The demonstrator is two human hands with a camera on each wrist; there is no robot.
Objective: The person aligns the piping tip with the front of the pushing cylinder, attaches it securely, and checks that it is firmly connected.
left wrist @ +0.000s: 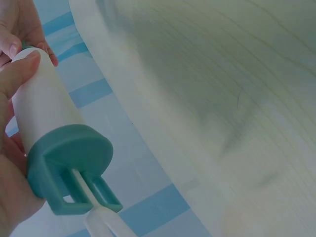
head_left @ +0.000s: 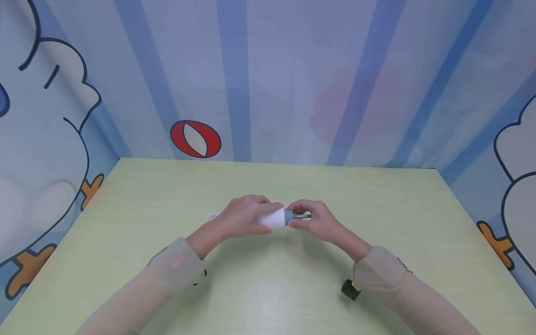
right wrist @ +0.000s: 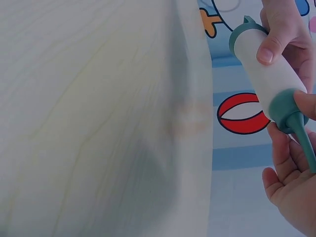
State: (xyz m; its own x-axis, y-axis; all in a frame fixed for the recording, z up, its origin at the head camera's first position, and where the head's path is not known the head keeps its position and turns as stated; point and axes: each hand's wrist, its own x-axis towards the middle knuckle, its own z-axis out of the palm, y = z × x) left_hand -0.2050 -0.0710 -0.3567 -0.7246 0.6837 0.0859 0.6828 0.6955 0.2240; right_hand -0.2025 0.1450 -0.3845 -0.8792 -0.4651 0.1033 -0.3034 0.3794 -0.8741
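A piping syringe with a white barrel (head_left: 274, 218) is held nearly level above the table by both hands. My left hand (head_left: 240, 217) grips the barrel, fingers and thumb around it. With thumb and fingers, my right hand (head_left: 318, 222) pinches the teal front cap (right wrist: 286, 106). A narrow teal nozzle (right wrist: 302, 141) sticks out of this cap towards the right palm. At the other end, the left wrist view shows a teal end cap (left wrist: 74, 150) with flanges, and a white plunger handle (left wrist: 104, 219) coming out of it.
Below the hands lies a pale yellow-green tabletop (head_left: 268, 288). A blue-striped backdrop (head_left: 284, 70) with a printed red ball (head_left: 195, 139) rises behind its far edge. A small black device (head_left: 351, 289) sits under the right sleeve.
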